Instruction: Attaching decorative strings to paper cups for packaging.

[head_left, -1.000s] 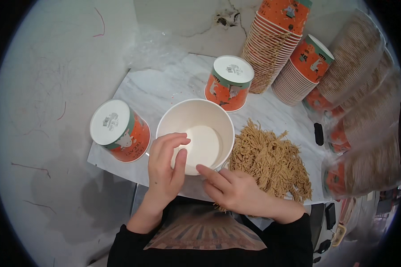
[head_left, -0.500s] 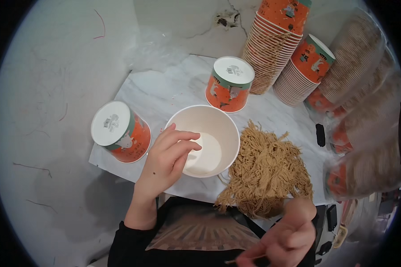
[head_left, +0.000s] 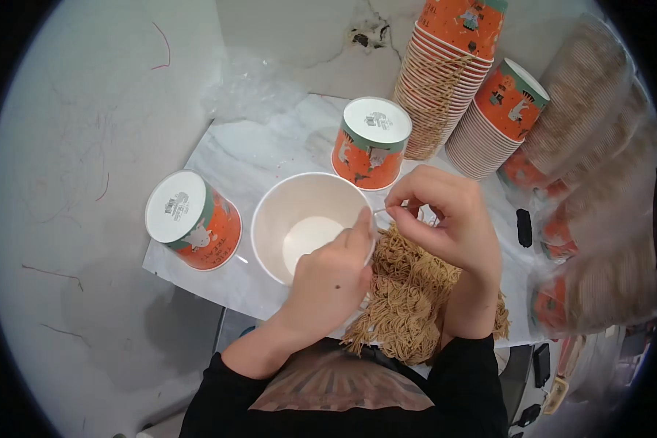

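Note:
A paper bucket with a white inside stands upright and open in front of me. My left hand is closed on its right wall, fingers reaching over the rim and the index fingertip against the inside. Close beside that fingertip, my right hand pinches a thin strand, which spans the short gap to the bucket's wall. I cannot make out whether the strand passes through the wall. Beneath my right hand and forearm lies a heap of tan cords, partly covered by them.
Upside-down orange and green paper buckets stand left and behind. Tall nested stacks rise at the back right, with plastic-wrapped stacks beyond. A small black object lies on the marbled tabletop.
My right hand has risen from low at the right to the bucket's right rim, holding a thin strand. My left hand has moved right, from above the bucket's opening onto that wall.

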`<state>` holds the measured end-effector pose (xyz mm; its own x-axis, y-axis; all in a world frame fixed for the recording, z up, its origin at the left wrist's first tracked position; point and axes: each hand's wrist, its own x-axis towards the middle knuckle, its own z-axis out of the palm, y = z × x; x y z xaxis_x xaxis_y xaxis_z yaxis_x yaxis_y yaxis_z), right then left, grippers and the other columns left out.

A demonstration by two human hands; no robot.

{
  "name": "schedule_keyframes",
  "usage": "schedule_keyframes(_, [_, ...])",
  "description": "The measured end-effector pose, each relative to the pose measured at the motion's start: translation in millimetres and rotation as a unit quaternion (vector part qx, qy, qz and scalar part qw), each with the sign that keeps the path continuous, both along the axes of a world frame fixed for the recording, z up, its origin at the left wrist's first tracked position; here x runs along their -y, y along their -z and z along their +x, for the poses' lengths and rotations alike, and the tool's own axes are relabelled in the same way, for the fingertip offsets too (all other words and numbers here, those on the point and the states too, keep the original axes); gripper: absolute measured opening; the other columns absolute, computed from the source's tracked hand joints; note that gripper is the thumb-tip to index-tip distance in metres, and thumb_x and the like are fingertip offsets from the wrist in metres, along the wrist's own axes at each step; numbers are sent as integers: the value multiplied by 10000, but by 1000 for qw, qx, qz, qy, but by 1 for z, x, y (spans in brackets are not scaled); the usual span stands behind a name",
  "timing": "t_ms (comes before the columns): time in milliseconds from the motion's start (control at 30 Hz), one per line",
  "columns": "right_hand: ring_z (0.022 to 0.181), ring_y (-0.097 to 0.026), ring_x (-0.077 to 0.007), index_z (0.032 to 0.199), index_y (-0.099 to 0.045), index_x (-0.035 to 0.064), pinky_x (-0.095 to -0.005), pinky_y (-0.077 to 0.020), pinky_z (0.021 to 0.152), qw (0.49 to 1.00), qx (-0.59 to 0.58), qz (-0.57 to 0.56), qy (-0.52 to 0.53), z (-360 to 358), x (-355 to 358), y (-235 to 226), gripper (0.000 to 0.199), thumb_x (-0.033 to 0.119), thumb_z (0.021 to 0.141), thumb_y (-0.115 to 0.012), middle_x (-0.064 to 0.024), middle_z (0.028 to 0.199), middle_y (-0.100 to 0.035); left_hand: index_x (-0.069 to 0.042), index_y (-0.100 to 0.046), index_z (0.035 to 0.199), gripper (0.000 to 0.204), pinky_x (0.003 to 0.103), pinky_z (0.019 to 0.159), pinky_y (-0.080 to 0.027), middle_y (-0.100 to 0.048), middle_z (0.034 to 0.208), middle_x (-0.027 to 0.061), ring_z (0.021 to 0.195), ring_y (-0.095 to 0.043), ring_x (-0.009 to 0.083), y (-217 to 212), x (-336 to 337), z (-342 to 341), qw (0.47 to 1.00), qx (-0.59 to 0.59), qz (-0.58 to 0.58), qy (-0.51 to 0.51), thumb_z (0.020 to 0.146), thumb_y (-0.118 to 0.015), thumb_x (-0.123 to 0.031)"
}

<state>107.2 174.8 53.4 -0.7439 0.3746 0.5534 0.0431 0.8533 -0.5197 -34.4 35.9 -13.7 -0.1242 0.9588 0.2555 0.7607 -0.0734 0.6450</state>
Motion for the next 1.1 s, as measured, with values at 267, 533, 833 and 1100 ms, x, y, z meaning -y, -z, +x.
schedule_keyframes(267, [676,-665,-188,883,-642,22,-295,-512,570,997,25,-55,-57,-22,6,22,87,44,809,-681,-75,778,-642,12,-393,1471,653,304,769,-594,-562,1331,164,1097,-665,236,20,24,-28,945,297,129,-43,872,-646,68])
schedule_keyframes(533, [677,-669,-210,896,-624,18,-295,-532,588,997,47,-5,-54,-35,21,32,133,14,784,-696,-82,763,-627,16,-355,1474,676,278,832,-576,-562,1324,132,1150,-627,201,26,34,-24,890,438,126,-26,869,-647,88])
schedule_keyframes(833, [615,-637,-278,929,-603,48,-373,-506,514,996,42,73,-34,-32,31,30,181,110,799,-712,-96,792,-607,56,-328,1460,681,298,889,-586,-491,1413,178,1190,-595,214,24,36,-23,887,452,98,-2,853,-629,124])
schedule_keyframes(1100, [616,-637,-279,933,-594,52,-379,-506,507,995,49,78,-35,-30,30,28,194,114,799,-719,-91,792,-593,6,-356,1467,701,299,855,-583,-556,1339,135,1162,-626,217,27,34,-22,889,446,100,-4,844,-662,107])
